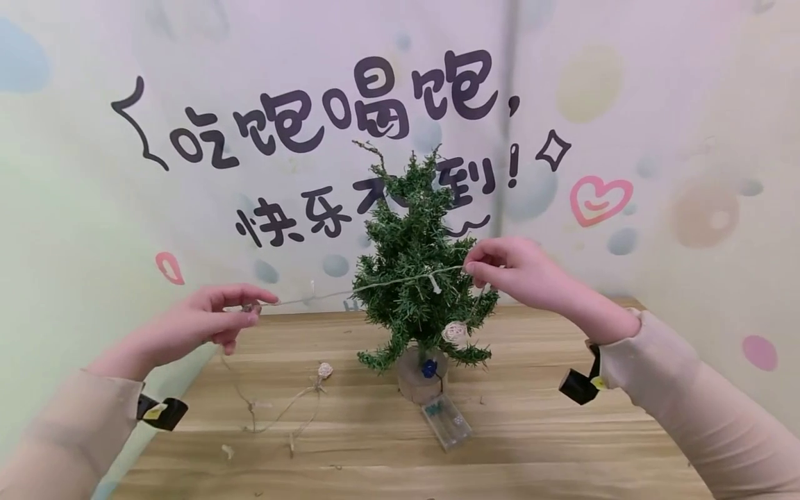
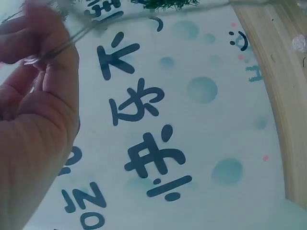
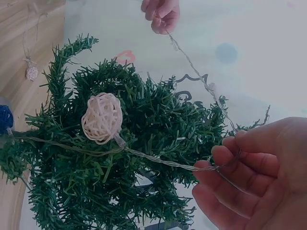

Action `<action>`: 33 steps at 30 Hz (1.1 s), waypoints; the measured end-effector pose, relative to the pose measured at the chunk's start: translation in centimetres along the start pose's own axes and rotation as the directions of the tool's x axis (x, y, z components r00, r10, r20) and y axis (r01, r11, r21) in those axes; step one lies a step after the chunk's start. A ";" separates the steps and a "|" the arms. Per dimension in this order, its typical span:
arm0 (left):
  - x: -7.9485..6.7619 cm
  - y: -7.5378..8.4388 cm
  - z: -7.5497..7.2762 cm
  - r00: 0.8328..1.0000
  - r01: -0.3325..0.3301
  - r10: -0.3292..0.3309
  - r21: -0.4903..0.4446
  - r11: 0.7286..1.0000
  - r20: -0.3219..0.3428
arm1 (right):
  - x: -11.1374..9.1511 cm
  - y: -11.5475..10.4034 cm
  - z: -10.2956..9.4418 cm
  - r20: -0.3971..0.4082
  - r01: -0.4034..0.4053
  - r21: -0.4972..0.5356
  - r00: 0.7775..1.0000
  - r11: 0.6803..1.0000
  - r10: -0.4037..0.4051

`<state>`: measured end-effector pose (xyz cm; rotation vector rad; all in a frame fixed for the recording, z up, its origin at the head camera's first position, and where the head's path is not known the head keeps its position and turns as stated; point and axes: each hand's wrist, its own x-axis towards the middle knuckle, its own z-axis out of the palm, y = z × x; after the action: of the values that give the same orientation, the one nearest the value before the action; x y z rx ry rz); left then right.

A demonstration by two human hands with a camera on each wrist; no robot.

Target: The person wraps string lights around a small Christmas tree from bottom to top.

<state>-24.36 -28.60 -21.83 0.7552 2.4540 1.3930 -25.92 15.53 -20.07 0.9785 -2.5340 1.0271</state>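
Observation:
A small green artificial Christmas tree (image 1: 409,257) stands upright on a round wooden base (image 1: 412,382). My right hand (image 1: 515,269) pinches a thin string-light wire (image 3: 163,163) at the tree's right side. From there the wire runs taut across the front of the tree to my left hand (image 1: 212,318), which grips it between thumb and fingers. A white woven ball light (image 3: 102,118) hangs on the wire against the lower right branches. Below the left hand the wire trails down to the table, where another white ball light (image 1: 325,370) lies.
A clear battery box (image 1: 447,421) lies in front of the base, next to a blue ball light (image 1: 428,368). Loose loops of wire spread over the wooden table (image 1: 350,472) at left. A printed wall (image 1: 281,42) rises close behind the tree.

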 end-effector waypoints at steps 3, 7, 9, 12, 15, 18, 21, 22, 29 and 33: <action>0.0 0.6 -0.7 1.000 0.026 -0.025 0.101 0.995 -0.013 | -0.1 0.3 -0.3 0.008 -0.024 0.043 1.000 0.999 0.024; -0.3 1.3 -2.0 0.997 0.066 -0.055 0.253 0.965 -0.050 | -0.2 0.6 -0.6 0.014 -0.042 0.084 0.999 0.996 0.041; -0.5 1.5 -2.7 0.995 0.086 -0.067 0.301 0.950 -0.074 | -0.4 0.7 -0.8 0.014 -0.058 0.095 0.998 0.994 0.057; -0.9 1.6 -3.6 0.992 0.105 -0.072 0.360 0.927 -0.104 | -0.6 1.0 -1.0 0.017 -0.085 0.107 0.996 0.991 0.084; -1.3 1.2 -4.4 0.987 0.124 -0.073 0.393 0.911 -0.143 | -0.8 1.2 -1.1 0.012 -0.110 0.118 0.994 0.987 0.109; -1.7 0.7 -5.3 0.982 0.106 -0.034 0.397 0.912 -0.184 | -1.0 1.5 -1.1 0.002 -0.127 0.110 0.992 0.986 0.128; -2.1 0.6 -6.2 0.972 0.103 -0.008 0.396 0.913 -0.234 | -1.2 1.7 -1.0 -0.005 -0.138 0.091 0.990 0.986 0.139; -2.2 0.8 -6.5 0.968 0.109 -0.006 0.397 0.911 -0.252 | -1.2 1.7 -1.0 -0.006 -0.139 0.085 0.990 0.987 0.140; -1.4 4.1 -7.4 0.933 0.146 0.006 0.393 0.908 -0.360 | -1.7 2.3 -0.9 -0.014 -0.074 0.077 0.997 0.994 0.075; -1.2 6.7 -7.8 0.907 0.140 0.054 0.419 0.897 -0.418 | -1.9 2.2 -0.9 -0.031 -0.023 0.036 0.999 0.999 0.024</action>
<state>-24.46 -32.16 -12.08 0.5065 3.1716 1.0723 -25.93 18.23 -21.45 0.9361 -2.5157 1.0895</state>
